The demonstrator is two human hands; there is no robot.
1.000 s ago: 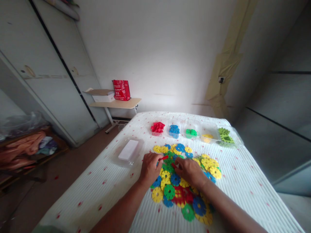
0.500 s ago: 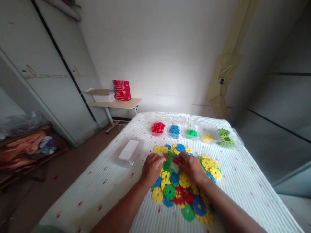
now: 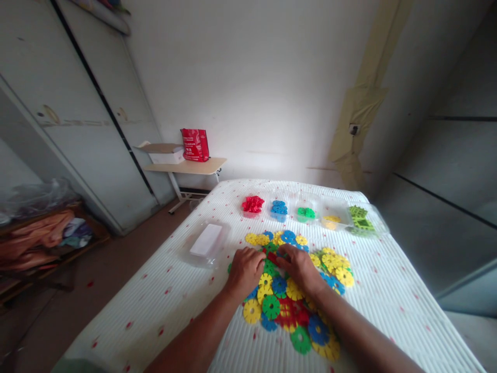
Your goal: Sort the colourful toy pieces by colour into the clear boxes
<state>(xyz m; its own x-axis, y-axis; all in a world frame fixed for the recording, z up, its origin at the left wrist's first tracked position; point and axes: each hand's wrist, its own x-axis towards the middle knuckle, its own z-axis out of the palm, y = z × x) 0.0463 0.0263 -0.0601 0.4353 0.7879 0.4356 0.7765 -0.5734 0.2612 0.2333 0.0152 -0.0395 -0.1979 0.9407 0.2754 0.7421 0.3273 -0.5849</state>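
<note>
Above the pile of notched plastic discs, both hands are close together. My left hand is closed, a bit of red plastic showing at its fingertips. A red plastic piece sticks out from the closed fingers of my right hand. The two red bits almost meet; I cannot tell whether they join. Beneath and in front lie a green disc, a yellow disc, a blue disc and a red lattice-like piece. The hands cover part of the pile.
Along the far side of the table stand clear boxes with red pieces, blue discs, green pieces, yellow pieces and lime-green pieces. Left of the pile lies a clear plastic lid with a white rectangle.
My right hand has moved slightly left and lower, bringing its red piece nearer my left hand. My left hand has barely shifted.
</note>
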